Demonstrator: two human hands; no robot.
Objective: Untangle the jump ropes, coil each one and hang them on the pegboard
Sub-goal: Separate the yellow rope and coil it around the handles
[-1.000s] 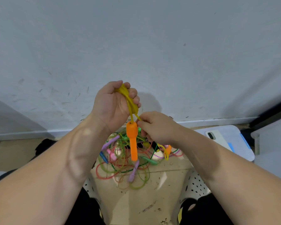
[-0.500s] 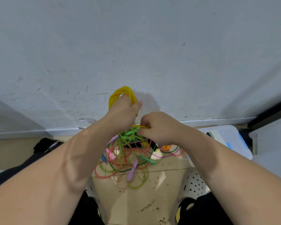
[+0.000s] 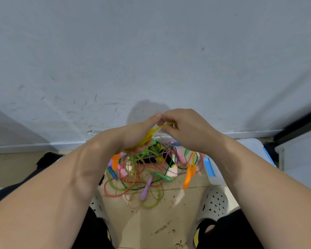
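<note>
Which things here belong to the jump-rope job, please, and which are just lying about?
Job: yellow plastic rope, in left hand and right hand; tangled pile of coloured jump ropes.
Lying about: white plastic bin with blue clips; white perforated slipper.

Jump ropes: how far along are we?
Done: nothing visibly; no pegboard in view. In hand: left hand grips a bunch of the yellow rope, right hand pinches a strand of it. Left: the tangled pile on the floor, to be freed, coiled, hung.
</note>
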